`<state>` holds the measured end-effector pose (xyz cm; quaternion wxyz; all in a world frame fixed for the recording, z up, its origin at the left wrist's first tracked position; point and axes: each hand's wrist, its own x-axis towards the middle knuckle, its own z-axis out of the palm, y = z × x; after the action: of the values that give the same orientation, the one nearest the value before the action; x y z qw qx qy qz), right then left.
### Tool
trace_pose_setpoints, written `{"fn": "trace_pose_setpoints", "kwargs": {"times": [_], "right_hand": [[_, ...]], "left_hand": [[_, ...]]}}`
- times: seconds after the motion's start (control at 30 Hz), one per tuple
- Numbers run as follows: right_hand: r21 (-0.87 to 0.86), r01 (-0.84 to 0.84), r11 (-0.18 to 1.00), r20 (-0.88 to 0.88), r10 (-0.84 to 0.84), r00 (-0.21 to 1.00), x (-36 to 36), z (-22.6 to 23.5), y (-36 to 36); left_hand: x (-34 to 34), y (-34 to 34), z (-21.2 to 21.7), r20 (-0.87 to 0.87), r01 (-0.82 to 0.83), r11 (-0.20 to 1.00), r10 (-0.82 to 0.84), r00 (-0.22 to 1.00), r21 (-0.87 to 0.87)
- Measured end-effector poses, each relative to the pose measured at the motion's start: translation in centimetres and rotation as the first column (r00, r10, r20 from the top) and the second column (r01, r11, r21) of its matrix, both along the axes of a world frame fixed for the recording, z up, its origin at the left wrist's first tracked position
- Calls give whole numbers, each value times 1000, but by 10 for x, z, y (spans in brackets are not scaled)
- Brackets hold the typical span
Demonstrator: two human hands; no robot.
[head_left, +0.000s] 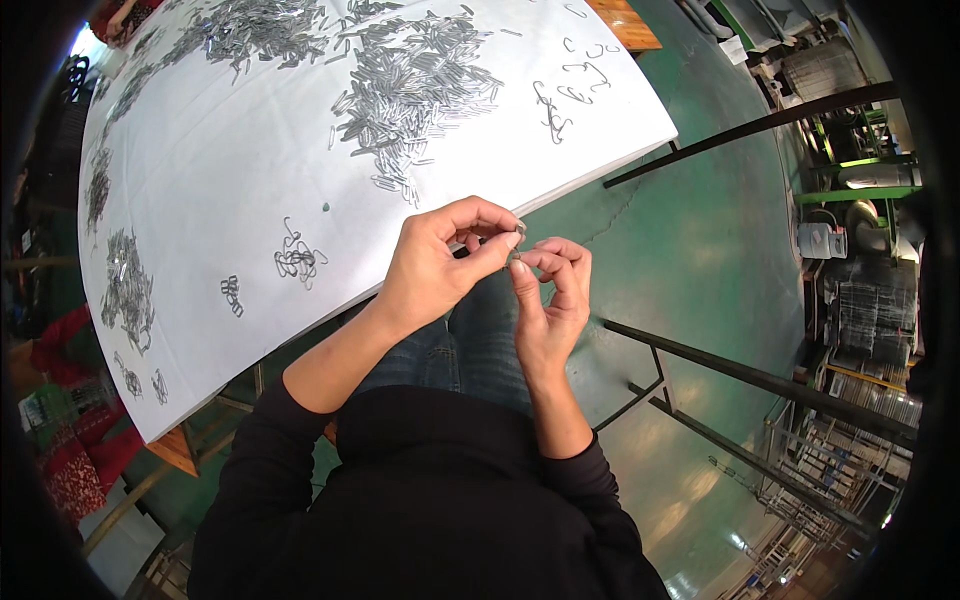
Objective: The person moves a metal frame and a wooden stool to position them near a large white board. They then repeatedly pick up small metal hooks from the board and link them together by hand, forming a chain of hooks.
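My left hand (430, 265) and my right hand (550, 305) meet over my lap, just off the table's near edge. Both are closed in a pinch, fingertips almost touching. Between them is a small grey metal link (516, 254), mostly covered by the fingers, so its exact shape is hard to see. Nearest on the white-covered table (270, 180) lie a tangle of bent wire hooks (297, 258) and a small cluster of links (232, 295). Farther off spreads a large pile of narrow, elongated metal links (410, 90).
More links form a pile (255, 35) at the far side and a heap (128, 285) at the left. Loose curved hooks (555, 115) lie at the right. Co-workers in red sit at the left and far left edges. Dark metal bars (750, 375) cross the green floor (690, 270).
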<state>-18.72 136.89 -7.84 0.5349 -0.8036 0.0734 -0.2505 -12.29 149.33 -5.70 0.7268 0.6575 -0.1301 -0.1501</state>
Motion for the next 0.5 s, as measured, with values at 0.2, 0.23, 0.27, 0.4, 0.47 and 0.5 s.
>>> {"fn": "trace_pose_setpoints", "kwargs": {"times": [0.2, 0.23, 0.27, 0.4, 0.47, 0.5], "right_hand": [[-48, 16, 999, -1, -16, 1000, 2, -4, -4], [-55, 14, 998, -3, -14, 1000, 2, -6, -4], [-79, 10, 997, -10, -11, 1000, 2, -8, -5], [-175, -13, 985, -3, 13, 1000, 2, -9, -15], [-199, -26, 980, -4, 26, 1000, 12, -9, -30], [-201, -31, 979, -16, 29, 999, 24, -9, -43]], "left_hand": [[-5, -4, -3, 215, -93, 991, 70, 974, 100], [-5, -7, -5, 233, -113, 990, 90, 968, 87], [-6, -8, -7, 248, -132, 988, 109, 963, 79], [-7, -12, -14, 315, -158, 983, 120, 941, 97], [-8, -12, -16, 327, -168, 981, 128, 936, 97], [-8, -13, -17, 337, -176, 979, 133, 932, 99]]}}
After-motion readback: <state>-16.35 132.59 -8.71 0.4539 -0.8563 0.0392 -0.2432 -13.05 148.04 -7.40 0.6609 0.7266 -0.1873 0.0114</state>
